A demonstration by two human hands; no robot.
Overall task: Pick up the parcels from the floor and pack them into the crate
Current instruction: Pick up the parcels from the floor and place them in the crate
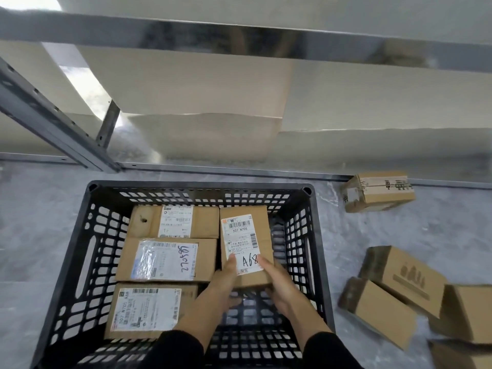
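A black slatted plastic crate [87,251] stands on the grey floor. Three cardboard parcels with white labels lie in a column along its left side: back [143,222], middle [125,262], front [117,310]. In the crate's right half I hold a fourth parcel [245,217], its label marked "A68". My left hand [222,286] and my right hand [279,286] grip its near end from both sides, thumbs on top. Several loose parcels lie on the floor to the right, one [378,191] by the shelf rail, others [399,272] nearer me.
A metal shelving unit [239,35] rises behind the crate, with its base rail [239,170] on the floor and a slanted grey upright [40,107] at left. Pale boards fill the shelf. Bare grey floor lies left of the crate.
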